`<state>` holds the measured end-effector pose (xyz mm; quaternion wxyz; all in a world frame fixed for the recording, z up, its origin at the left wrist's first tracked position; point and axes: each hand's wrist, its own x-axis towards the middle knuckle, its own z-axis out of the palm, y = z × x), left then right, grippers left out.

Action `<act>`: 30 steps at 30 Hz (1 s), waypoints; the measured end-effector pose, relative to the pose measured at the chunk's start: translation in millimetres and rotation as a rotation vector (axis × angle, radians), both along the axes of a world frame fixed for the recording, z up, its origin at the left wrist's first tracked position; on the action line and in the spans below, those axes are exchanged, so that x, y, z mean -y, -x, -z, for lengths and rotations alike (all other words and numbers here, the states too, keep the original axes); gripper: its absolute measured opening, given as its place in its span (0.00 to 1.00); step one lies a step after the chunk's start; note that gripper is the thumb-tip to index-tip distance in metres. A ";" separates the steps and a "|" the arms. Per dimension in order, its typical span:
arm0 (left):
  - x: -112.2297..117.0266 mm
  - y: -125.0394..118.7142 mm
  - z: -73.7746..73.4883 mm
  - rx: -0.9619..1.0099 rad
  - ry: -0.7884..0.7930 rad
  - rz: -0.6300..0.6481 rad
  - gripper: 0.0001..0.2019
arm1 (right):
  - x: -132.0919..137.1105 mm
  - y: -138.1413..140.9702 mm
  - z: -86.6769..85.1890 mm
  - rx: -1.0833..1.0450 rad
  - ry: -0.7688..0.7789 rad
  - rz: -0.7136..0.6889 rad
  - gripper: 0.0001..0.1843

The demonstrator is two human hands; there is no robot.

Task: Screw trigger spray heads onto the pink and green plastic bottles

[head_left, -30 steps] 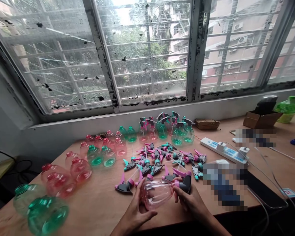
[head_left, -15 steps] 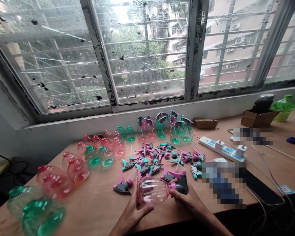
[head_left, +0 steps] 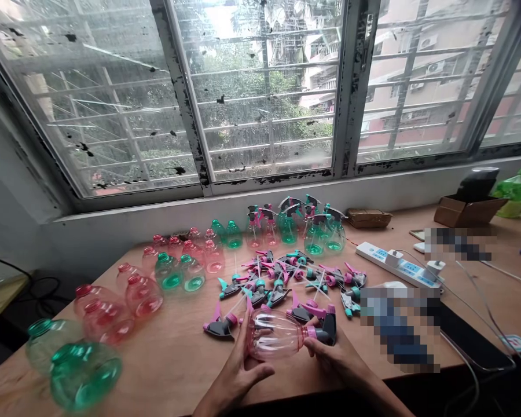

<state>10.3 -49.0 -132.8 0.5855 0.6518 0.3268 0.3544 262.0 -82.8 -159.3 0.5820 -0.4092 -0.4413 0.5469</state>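
Note:
A clear pink spray bottle (head_left: 275, 334) lies on its side in the air just above the table's near edge, its neck to the right. My left hand (head_left: 243, 362) cups the bottle's base, with the thumb stretched along the near side. At the neck, a grey trigger sprayer (head_left: 327, 329) with a pink collar sits against the opening. My right hand (head_left: 330, 347) pinches that collar between thumb and fingers. Just beyond my hands is a pile of loose trigger sprayers (head_left: 278, 281) in grey, pink and teal. One pink-and-grey sprayer (head_left: 220, 325) lies close to my left hand.
Open pink bottles (head_left: 144, 296) and green bottles (head_left: 85, 373) stand on the left. Several bottles with sprayers fitted (head_left: 315, 236) stand by the window wall. To the right are a white power strip (head_left: 397, 266), cables, a black phone (head_left: 473, 336) and a cardboard box (head_left: 466, 209).
The view has shifted slightly, so the table's contents sit a little further right. Both hands keep their hold on the bottle and the sprayer collar.

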 end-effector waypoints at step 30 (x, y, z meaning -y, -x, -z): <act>-2.3 -0.7 3.4 0.001 -0.008 -0.056 0.58 | -0.4 2.1 -2.8 -0.005 0.022 -0.032 0.25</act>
